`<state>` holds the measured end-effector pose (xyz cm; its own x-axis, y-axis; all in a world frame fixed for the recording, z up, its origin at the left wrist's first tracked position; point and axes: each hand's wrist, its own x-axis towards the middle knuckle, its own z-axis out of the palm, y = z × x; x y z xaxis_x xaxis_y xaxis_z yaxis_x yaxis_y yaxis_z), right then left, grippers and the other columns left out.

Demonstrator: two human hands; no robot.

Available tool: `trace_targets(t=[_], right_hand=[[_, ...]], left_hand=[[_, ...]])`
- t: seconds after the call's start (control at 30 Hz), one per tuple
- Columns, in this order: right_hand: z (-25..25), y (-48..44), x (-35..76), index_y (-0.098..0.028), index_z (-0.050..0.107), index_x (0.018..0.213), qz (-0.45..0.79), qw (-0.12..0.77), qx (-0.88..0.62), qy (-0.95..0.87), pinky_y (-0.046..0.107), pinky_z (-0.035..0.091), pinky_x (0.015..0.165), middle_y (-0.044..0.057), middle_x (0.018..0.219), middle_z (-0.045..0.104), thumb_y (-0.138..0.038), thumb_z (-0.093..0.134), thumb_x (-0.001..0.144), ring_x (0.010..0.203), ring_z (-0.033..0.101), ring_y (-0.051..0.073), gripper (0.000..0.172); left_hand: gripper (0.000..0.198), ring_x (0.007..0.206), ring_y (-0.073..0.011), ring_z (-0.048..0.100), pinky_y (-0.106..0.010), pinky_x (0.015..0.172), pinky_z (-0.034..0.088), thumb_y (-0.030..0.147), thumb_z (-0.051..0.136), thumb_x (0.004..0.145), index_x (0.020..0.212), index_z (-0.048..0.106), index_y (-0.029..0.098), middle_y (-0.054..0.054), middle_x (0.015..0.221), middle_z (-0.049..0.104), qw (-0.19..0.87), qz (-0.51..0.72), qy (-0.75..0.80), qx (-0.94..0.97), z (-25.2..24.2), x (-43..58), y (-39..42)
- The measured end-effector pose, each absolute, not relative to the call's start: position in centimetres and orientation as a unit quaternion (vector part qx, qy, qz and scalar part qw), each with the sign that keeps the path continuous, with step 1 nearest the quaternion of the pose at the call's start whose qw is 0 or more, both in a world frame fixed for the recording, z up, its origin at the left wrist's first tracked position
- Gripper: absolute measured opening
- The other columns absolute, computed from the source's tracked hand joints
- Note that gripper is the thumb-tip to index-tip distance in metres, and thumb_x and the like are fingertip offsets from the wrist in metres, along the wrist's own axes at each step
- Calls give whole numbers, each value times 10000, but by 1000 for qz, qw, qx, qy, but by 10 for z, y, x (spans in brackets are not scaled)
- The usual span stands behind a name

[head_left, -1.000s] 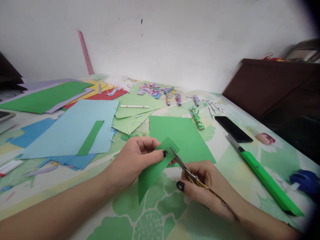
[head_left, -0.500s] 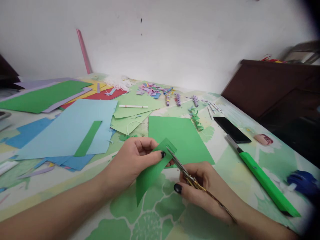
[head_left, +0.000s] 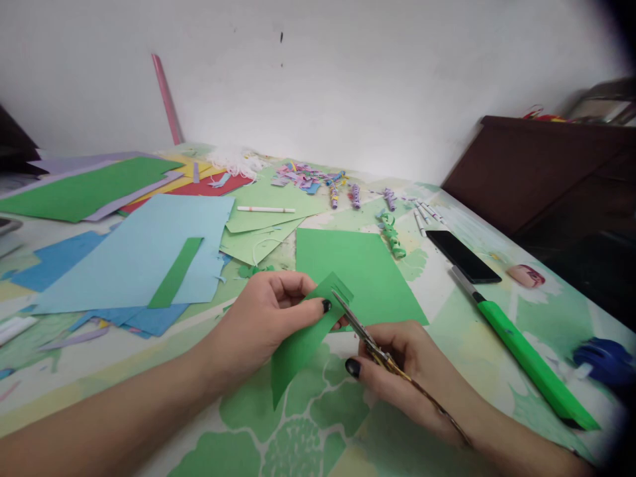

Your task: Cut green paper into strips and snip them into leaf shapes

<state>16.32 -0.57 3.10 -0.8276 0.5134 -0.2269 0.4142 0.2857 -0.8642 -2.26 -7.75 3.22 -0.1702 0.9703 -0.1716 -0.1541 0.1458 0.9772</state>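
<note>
A narrow piece of green paper [head_left: 301, 341] is pinched in my left hand [head_left: 278, 311], thumb on top and fingertips beneath. Short slits show along its upper right end. My right hand [head_left: 407, 371] grips a pair of scissors [head_left: 370, 344], whose blades look closed or nearly so, with the tips at the slit end of the paper. Behind my hands a larger green sheet [head_left: 355, 268] lies flat on the table. To the left, a green strip [head_left: 176, 273] rests on a light blue sheet [head_left: 134, 258].
On the right lie a green utility knife [head_left: 531, 361], a black phone [head_left: 463, 256], an eraser [head_left: 527, 275] and a blue object [head_left: 603, 361]. Several markers [head_left: 428, 213], a curled green paper strip [head_left: 392, 235] and paper scraps [head_left: 301, 175] are farther back. Coloured sheets [head_left: 89, 189] are stacked at left.
Both hands stay almost in place, with the scissor tips still at the paper's slit end. The view has shifted very slightly.
</note>
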Motion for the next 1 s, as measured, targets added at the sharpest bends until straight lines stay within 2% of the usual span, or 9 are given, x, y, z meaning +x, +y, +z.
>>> trace_targets(t=[0.53, 0.83, 1.0], right_hand=[[36, -8, 158, -181, 363, 569, 486, 37, -335, -806, 224, 170, 427, -44, 537, 257, -392, 470, 783, 494, 227, 78, 320], [32, -7, 159, -175, 388, 545, 466, 32, -358, -809, 217, 187, 421, -36, 528, 279, -358, 480, 757, 484, 247, 78, 294], [31, -6, 158, -179, 365, 536, 468, 31, -365, -804, 213, 172, 413, -38, 522, 267, -353, 504, 730, 486, 233, 76, 296]], left_hand=[[140, 534, -90, 533, -185, 479, 396, 259, 653, 738, 686, 595, 142, -12, 650, 640, 527, 537, 545, 369, 32, -23, -77], [167, 618, -158, 613, -241, 536, 462, 302, 643, 736, 706, 611, 142, -55, 730, 683, 531, 527, 546, 377, 32, -23, -76], [156, 555, -125, 580, -215, 490, 435, 282, 657, 717, 680, 607, 139, -41, 677, 672, 520, 530, 556, 375, 33, -22, -76]])
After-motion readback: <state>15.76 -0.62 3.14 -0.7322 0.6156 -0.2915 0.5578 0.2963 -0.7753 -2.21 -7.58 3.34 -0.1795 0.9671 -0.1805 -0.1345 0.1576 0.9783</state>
